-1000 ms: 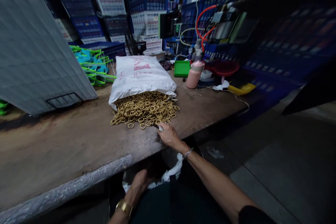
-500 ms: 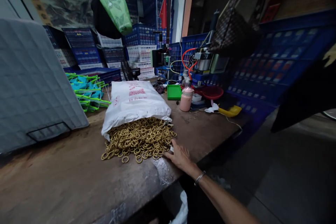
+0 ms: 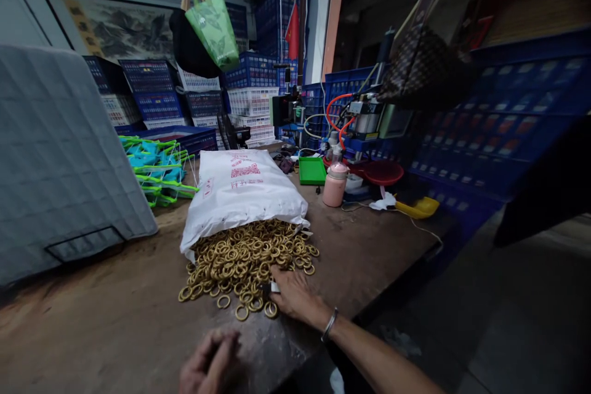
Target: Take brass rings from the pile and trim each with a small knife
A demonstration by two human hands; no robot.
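A heap of brass-coloured rings (image 3: 240,258) spills from the mouth of a white printed sack (image 3: 249,191) lying on the brown table (image 3: 83,332). My right hand (image 3: 298,297) reaches in from the right and lies over the near right edge of the heap, its visible fingers stretched toward the rings. A small black-and-white piece (image 3: 272,288) shows at its fingers; whether it is a wrap or a tool, I cannot tell. At the table's front, apart from the rings, my left hand (image 3: 210,360) is blurred with its fingers curled together. Whatever they may hold is hidden.
Grey quilted padding (image 3: 64,160) stands at the left, beside green and blue plastic pieces (image 3: 159,166). Behind the sack are a green tray (image 3: 313,170), a pink bottle (image 3: 335,184), a red dish (image 3: 383,172) and a yellow scoop (image 3: 418,207). Stacked crates (image 3: 252,101) line the back.
My right hand has moved left along the heap's near edge, onto the rings. My left hand has come into view at the bottom. The camera view has shifted slightly.
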